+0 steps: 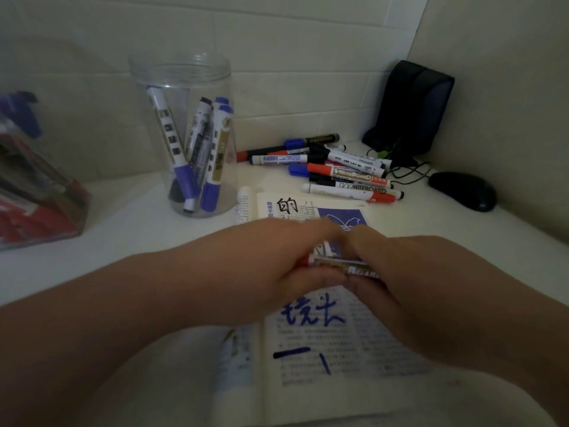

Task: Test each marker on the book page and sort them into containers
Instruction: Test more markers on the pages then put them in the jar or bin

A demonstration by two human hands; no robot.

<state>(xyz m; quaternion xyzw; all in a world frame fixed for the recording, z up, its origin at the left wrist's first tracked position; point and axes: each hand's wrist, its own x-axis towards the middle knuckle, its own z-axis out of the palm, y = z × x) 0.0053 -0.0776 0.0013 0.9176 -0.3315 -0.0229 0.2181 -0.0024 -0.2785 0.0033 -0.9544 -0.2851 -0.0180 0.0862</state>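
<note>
1. Left forearm: bare, enters from the near left and angles toward centre.
2. Left hand: back facing up, fingers curled, gripping the red left end of a marker.
3. Right forearm: bare, enters from the near right.
4. Right hand: back facing up, fingers curled round the marker's right part.
5. The hands meet at centre, thumbs close together. The fingertips are blurred, so the exact contact is unclear.
</note>
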